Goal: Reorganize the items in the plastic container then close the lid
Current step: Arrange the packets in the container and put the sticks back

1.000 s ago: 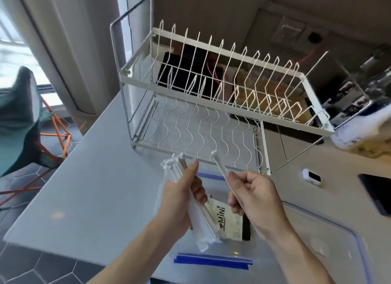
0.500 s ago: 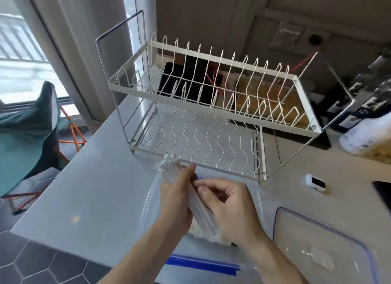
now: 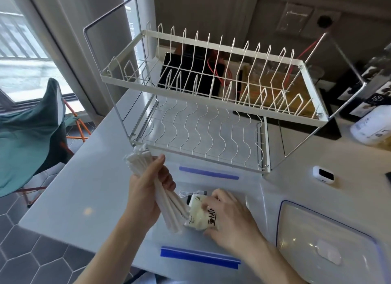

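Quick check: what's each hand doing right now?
Left hand: closed around bundle of white sticks.
Right hand: fingers on small packet; grip cannot be told.

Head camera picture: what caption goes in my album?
Left hand grips white sticks; right hand reaches a packet in the open container.

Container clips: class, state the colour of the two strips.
Blue, on the near clip and far clip; head view.

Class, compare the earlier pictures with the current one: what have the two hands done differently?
The right hand gave up its single white stick and dropped onto the packet in the plastic container. The left hand still grips the bundle of sticks. The lid stays off.
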